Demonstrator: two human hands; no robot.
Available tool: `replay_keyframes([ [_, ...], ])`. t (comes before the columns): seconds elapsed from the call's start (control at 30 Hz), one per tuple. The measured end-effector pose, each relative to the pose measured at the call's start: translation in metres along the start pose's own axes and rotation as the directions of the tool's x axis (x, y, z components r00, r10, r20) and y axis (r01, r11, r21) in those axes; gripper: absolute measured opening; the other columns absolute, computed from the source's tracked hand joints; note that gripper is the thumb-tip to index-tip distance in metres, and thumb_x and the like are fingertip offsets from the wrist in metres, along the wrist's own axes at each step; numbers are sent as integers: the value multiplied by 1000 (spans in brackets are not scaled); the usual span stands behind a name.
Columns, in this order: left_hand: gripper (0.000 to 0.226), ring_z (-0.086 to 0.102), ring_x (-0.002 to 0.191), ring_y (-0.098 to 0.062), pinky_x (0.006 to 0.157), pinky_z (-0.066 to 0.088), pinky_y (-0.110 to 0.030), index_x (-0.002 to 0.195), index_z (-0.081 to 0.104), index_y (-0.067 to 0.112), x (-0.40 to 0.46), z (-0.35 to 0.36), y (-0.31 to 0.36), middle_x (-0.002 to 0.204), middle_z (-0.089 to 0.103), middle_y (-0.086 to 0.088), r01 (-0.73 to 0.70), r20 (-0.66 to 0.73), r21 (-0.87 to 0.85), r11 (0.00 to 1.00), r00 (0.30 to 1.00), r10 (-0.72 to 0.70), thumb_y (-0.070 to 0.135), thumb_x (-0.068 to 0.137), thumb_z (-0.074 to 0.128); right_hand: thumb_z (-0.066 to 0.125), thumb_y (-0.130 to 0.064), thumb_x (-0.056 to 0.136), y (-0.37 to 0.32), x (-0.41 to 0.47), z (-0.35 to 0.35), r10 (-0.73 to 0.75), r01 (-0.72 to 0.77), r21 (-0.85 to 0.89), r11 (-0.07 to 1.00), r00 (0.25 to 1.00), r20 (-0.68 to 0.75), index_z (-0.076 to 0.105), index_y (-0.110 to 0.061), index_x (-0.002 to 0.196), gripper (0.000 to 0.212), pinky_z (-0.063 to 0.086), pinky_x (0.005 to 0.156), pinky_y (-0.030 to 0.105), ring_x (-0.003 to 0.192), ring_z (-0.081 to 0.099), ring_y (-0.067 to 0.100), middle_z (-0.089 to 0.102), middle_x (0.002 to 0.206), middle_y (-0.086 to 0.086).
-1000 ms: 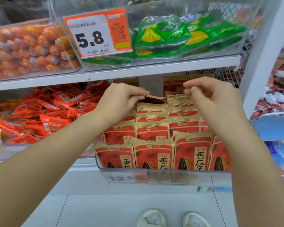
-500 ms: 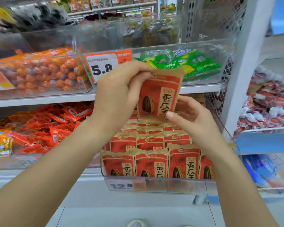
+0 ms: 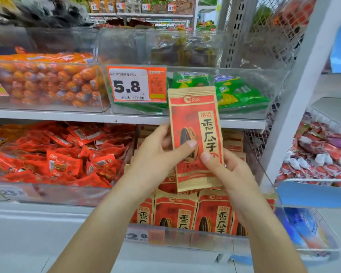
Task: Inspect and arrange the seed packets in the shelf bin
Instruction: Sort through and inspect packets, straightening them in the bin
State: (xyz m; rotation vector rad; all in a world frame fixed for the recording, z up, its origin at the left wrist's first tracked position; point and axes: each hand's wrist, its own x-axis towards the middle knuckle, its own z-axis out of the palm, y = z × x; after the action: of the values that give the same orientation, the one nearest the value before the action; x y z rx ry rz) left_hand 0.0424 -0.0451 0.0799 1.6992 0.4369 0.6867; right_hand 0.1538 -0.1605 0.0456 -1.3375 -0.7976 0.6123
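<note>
A red and tan seed packet point(image 3: 193, 119) with a sunflower seed picture stands upright in front of the shelf, its printed face toward me. My left hand point(image 3: 156, 156) grips its lower left side, thumb across the front. My right hand point(image 3: 228, 170) pinches its lower right part, thumb on the front. Below my hands, the clear shelf bin point(image 3: 185, 236) holds rows of the same seed packets point(image 3: 175, 211) standing upright; my hands hide the rows further back.
A clear bin of loose red snack packs point(image 3: 57, 154) sits left of the seed bin. The shelf above carries a bin of green packs point(image 3: 242, 95) with a 5.8 price tag point(image 3: 134, 85) and orange sausages point(image 3: 47, 83). A white upright post point(image 3: 303, 85) stands on the right.
The packet came up out of the bin's back rows. Half a second ago my left hand held it by the top; now both hands hold its lower part and it stands straighter.
</note>
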Motion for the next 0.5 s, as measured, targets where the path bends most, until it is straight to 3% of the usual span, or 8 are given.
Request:
replay_keyframes([
  [0.13, 45, 73, 96, -15, 87, 58, -37, 121, 62, 22, -8, -5, -18, 106, 75, 3, -15, -37, -112, 994, 999, 11, 28, 78, 68, 54, -44, 79, -4, -3, 3, 42, -44, 50, 998, 999, 27, 73, -24, 97, 33, 58, 70, 21, 85, 74, 14, 77, 91, 1],
  [0.33, 33, 74, 92, -18, 77, 59, -28, 117, 67, 19, -20, -13, -31, 101, 76, 0, 2, -84, -195, 981, 996, -19, 28, 87, 59, 58, -45, 77, -2, -2, 12, 81, -82, 99, 992, 997, 12, 77, -20, 93, 35, 57, 62, 24, 77, 73, 18, 77, 88, 8],
  [0.4, 32, 72, 89, -6, 82, 58, -30, 119, 65, 10, -12, -15, -32, 95, 76, 11, 72, -105, -148, 986, 990, -89, 27, 97, 51, 61, -45, 73, 0, -1, 19, 77, -75, 117, 990, 997, -8, 77, -18, 90, 35, 56, 61, 23, 74, 72, 16, 76, 84, 7],
  [0.47, 33, 65, 87, 5, 90, 53, -24, 126, 54, -4, -13, -31, -49, 83, 68, 28, -53, -55, -126, 991, 997, 46, 14, 104, 37, 63, -46, 69, 2, 0, 26, 70, -65, 151, 986, 997, -30, 78, -20, 86, 35, 56, 60, 23, 70, 72, 15, 76, 81, 7],
  [0.5, 27, 64, 93, 1, 79, 51, -11, 123, 54, 1, -16, -36, -48, 80, 64, 29, -100, -13, -155, 983, 995, 99, 7, 104, 35, 63, -46, 69, 3, 0, 28, 64, -57, 163, 985, 997, -39, 79, -20, 87, 36, 56, 59, 24, 69, 71, 15, 76, 80, 7],
])
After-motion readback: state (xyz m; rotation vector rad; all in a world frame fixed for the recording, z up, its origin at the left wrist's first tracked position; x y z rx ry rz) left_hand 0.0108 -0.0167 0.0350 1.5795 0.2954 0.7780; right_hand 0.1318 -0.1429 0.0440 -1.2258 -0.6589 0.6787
